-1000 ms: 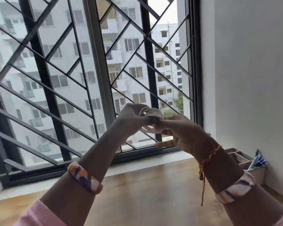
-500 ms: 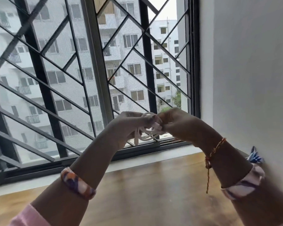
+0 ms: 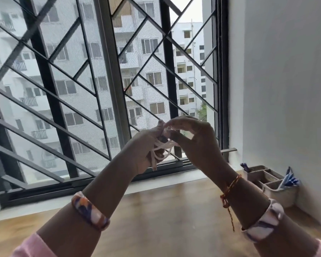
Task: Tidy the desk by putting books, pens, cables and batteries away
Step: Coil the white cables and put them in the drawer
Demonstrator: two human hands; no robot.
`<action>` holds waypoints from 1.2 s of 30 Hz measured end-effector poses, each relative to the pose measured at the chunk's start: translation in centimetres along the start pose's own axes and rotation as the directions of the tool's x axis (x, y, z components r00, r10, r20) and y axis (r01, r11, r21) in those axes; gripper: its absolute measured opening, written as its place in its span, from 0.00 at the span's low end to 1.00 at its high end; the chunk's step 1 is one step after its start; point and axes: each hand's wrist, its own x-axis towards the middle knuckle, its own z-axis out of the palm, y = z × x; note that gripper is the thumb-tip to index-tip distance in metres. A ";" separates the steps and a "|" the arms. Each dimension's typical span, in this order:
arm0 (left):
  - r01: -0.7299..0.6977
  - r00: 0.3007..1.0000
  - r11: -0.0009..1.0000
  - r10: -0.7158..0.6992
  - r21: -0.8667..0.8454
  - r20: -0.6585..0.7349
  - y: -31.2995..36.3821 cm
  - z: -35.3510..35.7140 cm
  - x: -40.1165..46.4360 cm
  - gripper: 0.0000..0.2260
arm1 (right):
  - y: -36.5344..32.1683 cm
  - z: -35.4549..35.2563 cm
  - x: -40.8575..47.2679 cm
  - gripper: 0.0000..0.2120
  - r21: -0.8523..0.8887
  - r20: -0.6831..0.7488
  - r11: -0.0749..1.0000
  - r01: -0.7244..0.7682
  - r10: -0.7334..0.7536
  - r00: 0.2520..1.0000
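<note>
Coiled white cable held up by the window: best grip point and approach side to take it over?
Grip the loose loops of the white cable hanging below the left hand, coming from underneath. Both the left hand and right hand cover the top, so only the lower loops are exposed.

We hold our hands raised above the surface [image 3: 156, 210], left hand [image 3: 145, 151] beside right hand [image 3: 196, 143], the cable [image 3: 163, 147] between them. The window [image 3: 107, 86] stands far behind. At the far right, against the wall [image 3: 285, 89], sits an organizer [image 3: 271, 184] with pens [image 3: 289, 180] in it.
</note>
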 end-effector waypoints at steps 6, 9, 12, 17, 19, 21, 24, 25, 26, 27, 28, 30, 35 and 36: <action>-0.303 0.948 0.805 0.308 0.510 0.078 -1.2 1.3 -0.4 0.09 | -0.4 0.2 0.8 0.13 0.458 0.086 0.617 -0.640 0.686 0.722; -0.379 0.876 0.547 0.471 0.747 0.099 -2.6 2.0 -0.3 0.07 | 0.3 1.3 1.4 0.18 0.413 0.018 0.580 -0.702 0.766 0.643; -0.412 0.870 0.566 0.477 0.714 0.123 -2.8 2.3 -1.2 0.05 | 1.2 2.2 1.8 0.20 0.315 -0.170 0.690 -0.651 0.716 0.677; -0.363 0.880 0.756 0.470 0.545 -0.066 -1.9 2.1 -1.8 0.08 | 1.6 2.2 2.2 0.18 0.259 -0.267 0.803 -0.536 0.593 0.760; -0.351 0.753 0.568 0.644 0.745 -0.136 -1.5 2.0 -2.1 0.09 | 1.8 2.0 2.4 0.16 0.189 -0.333 0.867 -0.461 0.498 0.801; -0.341 0.720 0.459 0.689 0.821 -0.086 -1.4 1.8 -2.3 0.10 | 1.6 1.8 2.5 0.15 0.160 -0.383 0.905 -0.395 0.425 0.820; -0.315 0.791 0.452 0.610 0.835 -0.031 -1.1 1.7 -2.2 0.07 | 1.2 1.4 2.4 0.13 0.064 -0.449 0.960 -0.271 0.270 0.852; -0.309 0.808 0.456 0.588 0.835 -0.022 -1.0 1.6 -2.1 0.07 | 0.9 1.3 2.2 0.11 0.037 -0.441 0.973 -0.226 0.219 0.870; -0.301 0.819 0.461 0.574 0.835 -0.022 -0.8 1.4 -2.1 0.06 | 0.6 1.2 2.0 0.10 0.031 -0.423 0.983 -0.180 0.175 0.889; -0.291 0.819 0.465 0.572 0.836 -0.033 -0.7 1.3 -2.2 0.05 | 0.3 1.1 1.8 0.10 0.048 -0.399 0.989 -0.143 0.150 0.905; -0.280 0.810 0.460 0.584 0.842 -0.049 -0.6 1.3 -2.3 0.05 | 0.1 1.1 1.6 0.09 0.081 -0.375 0.989 -0.122 0.144 0.916; -0.253 0.762 0.417 0.642 0.873 -0.086 -0.7 1.5 -2.4 0.07 | -0.3 1.1 1.2 0.09 0.157 -0.325 0.978 -0.135 0.181 0.928; -0.077 0.667 0.298 0.724 0.952 -0.172 -0.8 3.0 -2.8 0.16 | -0.8 1.1 1.1 0.14 0.516 -0.179 0.803 -0.299 0.442 0.879; -0.060 0.686 0.287 0.707 0.956 -0.169 -0.8 3.3 -2.8 0.16 | -0.8 1.1 1.1 0.15 0.563 -0.166 0.756 -0.335 0.500 0.850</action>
